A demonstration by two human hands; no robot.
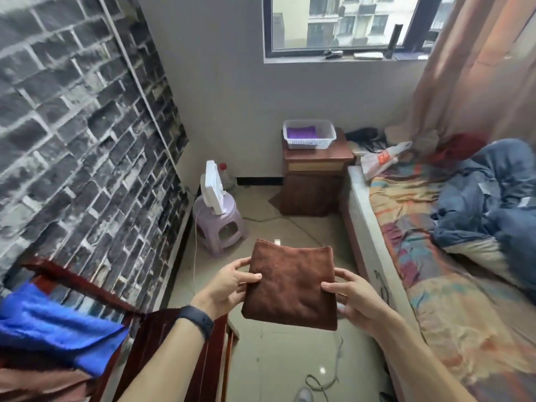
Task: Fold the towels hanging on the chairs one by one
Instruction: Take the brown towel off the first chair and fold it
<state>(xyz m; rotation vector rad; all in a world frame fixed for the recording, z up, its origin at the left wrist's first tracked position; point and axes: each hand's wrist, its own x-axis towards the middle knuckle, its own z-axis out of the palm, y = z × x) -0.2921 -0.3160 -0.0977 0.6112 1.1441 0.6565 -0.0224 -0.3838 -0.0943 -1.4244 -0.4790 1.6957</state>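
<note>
A folded brown towel is held in mid-air over the tiled floor, its broad face turned up toward the camera. The fold leaves it close to square, with no clear long axis. Its hemmed edge points away from the person, toward the nightstand, and its near edge sags slightly. The left hand pinches the towel's left edge, thumb on top and fingers curled beneath; a dark wristband circles that forearm. The right hand pinches the right edge in the same way, thumb laid on the cloth and fingers under it. Both forearms reach forward from the bottom of the frame, hands level and the towel between them. At lower left a blue towel hangs over a dark red chair, beside the brick-pattern wall. Beyond the towel stands a lilac stool carrying a white fan. On the nightstand sits a white basket with a purple towel inside. A bed with a rumpled blue quilt runs along the right, under a curtain and a window.
</note>
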